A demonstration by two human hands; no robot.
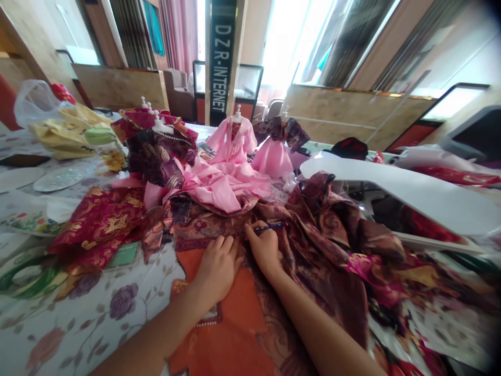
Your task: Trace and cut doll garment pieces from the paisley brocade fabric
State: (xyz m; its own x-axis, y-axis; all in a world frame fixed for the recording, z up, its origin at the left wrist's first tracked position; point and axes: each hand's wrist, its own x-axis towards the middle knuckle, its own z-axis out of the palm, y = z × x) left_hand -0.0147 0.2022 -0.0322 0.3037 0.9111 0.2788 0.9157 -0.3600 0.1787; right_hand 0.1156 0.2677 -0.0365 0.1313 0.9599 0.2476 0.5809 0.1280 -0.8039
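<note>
My right hand (264, 248) is closed around a dark pen (274, 226) with a red end that points to the right. It rests on brown patterned fabric (313, 271) with a satin-like sheen. Close by on the left, my left hand (219, 266) lies with its fingers stretched over the top of an orange sheet (230, 334) and the fabric edge. The orange sheet has a stepped outline and lies on the brown fabric. My left palm and fingertips are partly hidden. A small framed patch with white beads shows beneath my left forearm.
Miniature dresses on small stands, including a pink dress (235, 138), rise behind the fabric. Red-gold brocade (105, 224) and a green tape roll (31, 274) lie left. At right are a white board (391, 193), fabric scraps (410, 277) and red-handled scissors (395, 360).
</note>
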